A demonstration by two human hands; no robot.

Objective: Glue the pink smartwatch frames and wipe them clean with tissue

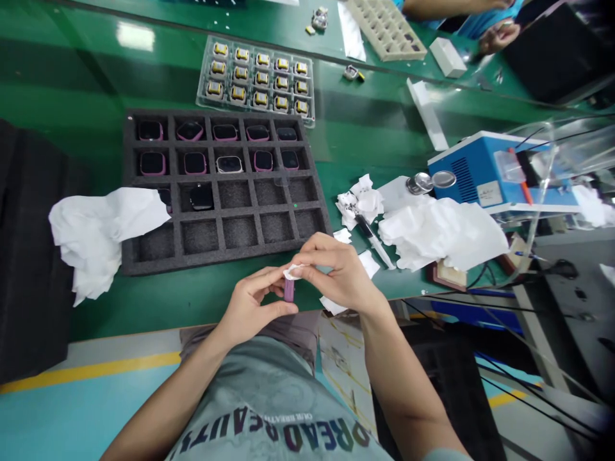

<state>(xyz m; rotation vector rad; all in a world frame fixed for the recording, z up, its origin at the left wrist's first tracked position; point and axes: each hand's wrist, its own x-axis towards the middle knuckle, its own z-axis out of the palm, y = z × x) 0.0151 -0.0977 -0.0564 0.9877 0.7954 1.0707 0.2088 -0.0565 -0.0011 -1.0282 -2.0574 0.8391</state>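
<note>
Between the fingers and thumb of my left hand (257,298) is a small pink watch case (289,291), seen edge-on above the table's front edge. My right hand (334,269) pinches a small piece of white tissue (294,271) against the top of that case. Fingers hide part of the case, and its front does not show. Just beyond my hands lies a black foam tray (230,251) with several square compartments. Its two far rows hold watch cases with dark screens, such as a pink one (195,162); the third row holds a few at the left.
A clear tray (312,115) of small yellow-topped parts lies behind the foam tray. Crumpled white cloths (103,237) overlap its left corner. To the right are a syringe (377,242), tissues (439,230), a metal tin (419,184) and a blue machine (464,179). A co-worker's hand (500,36) is at the far right.
</note>
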